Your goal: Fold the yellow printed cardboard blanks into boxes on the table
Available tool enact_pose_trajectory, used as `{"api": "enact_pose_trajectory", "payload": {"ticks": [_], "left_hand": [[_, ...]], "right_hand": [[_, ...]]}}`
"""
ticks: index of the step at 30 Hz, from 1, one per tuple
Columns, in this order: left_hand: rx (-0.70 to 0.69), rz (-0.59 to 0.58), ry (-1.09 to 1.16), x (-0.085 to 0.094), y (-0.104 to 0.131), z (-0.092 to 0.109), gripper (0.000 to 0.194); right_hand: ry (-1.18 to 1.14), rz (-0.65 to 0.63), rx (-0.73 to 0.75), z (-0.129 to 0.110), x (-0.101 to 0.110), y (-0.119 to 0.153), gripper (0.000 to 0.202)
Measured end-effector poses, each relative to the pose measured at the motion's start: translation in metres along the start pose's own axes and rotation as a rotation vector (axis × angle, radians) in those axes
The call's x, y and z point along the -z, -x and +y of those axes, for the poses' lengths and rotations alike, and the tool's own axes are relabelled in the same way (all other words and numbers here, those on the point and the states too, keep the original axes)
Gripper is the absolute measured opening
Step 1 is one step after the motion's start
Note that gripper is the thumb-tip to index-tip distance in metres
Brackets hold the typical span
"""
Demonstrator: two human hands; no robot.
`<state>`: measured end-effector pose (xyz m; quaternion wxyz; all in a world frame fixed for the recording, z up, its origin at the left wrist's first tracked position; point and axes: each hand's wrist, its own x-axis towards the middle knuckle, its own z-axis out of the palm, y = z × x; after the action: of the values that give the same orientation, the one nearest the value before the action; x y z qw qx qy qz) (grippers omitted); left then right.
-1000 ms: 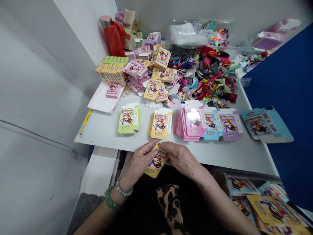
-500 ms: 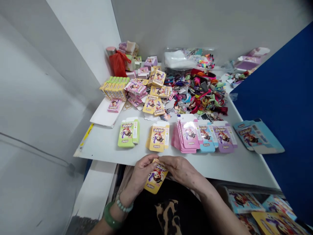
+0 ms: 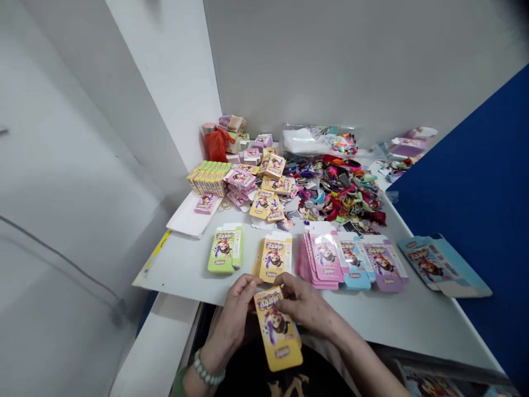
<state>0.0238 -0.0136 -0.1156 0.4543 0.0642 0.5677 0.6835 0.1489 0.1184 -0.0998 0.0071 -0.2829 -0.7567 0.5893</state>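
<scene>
Above my lap is a small yellow cardboard box [image 3: 278, 336] with a cartoon girl printed on it. My right hand [image 3: 303, 303] grips its upper right side, thumb on the printed face and fingers behind. At the upper left corner of that box, my left hand [image 3: 235, 311] has thumb and fingers pinched together; what lies between them is hidden. Just beyond the hands lies a stack of flat yellow boxes [image 3: 275, 259]. A green box stack [image 3: 225, 251] sits to its left, and pink box blanks [image 3: 326, 256] fan out to its right.
Blue blanks [image 3: 353, 262], purple blanks [image 3: 382, 264] and a large light-blue opened carton [image 3: 446, 270] lie rightward. Behind are a heap of colourful hair accessories [image 3: 339, 187], filled yellow boxes [image 3: 209, 179] and a red bag [image 3: 217, 144]. A blue partition [image 3: 467, 193] borders the right.
The yellow box has swung more upright, shifted right and come closer to the camera. My right thumb now presses on its face. My left hand has slid to its corner. The camera view has tilted up.
</scene>
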Motion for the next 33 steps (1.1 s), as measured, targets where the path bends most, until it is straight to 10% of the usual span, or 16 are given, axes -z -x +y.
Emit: {"api": "enact_pose_trajectory", "payload": {"ticks": [3,7,11,17,25,33], "left_hand": [[-0.037,0.047,-0.086,0.007,-0.001,0.002,0.048],[0.010,0.071,-0.184,0.010,-0.002,-0.003,0.043],[0.067,0.006,-0.229,0.011,-0.002,-0.009,0.033],[0.058,-0.002,-0.265,0.018,-0.002,-0.010,0.027],[-0.118,0.097,-0.499,0.011,-0.019,-0.020,0.045],[-0.337,0.115,-1.244,-0.015,-0.050,-0.009,0.044]], "right_hand": [[-0.030,0.017,-0.040,-0.025,0.033,-0.027,0.024],[-0.370,0.374,0.133,-0.078,0.078,-0.085,0.040],[-0.596,0.508,0.356,-0.105,0.081,-0.119,0.061],[-0.106,0.302,0.221,-0.056,0.029,-0.080,0.020],[0.400,0.594,0.214,0.012,0.005,-0.028,0.043],[0.514,0.467,0.009,0.022,-0.019,-0.042,0.060]]}}
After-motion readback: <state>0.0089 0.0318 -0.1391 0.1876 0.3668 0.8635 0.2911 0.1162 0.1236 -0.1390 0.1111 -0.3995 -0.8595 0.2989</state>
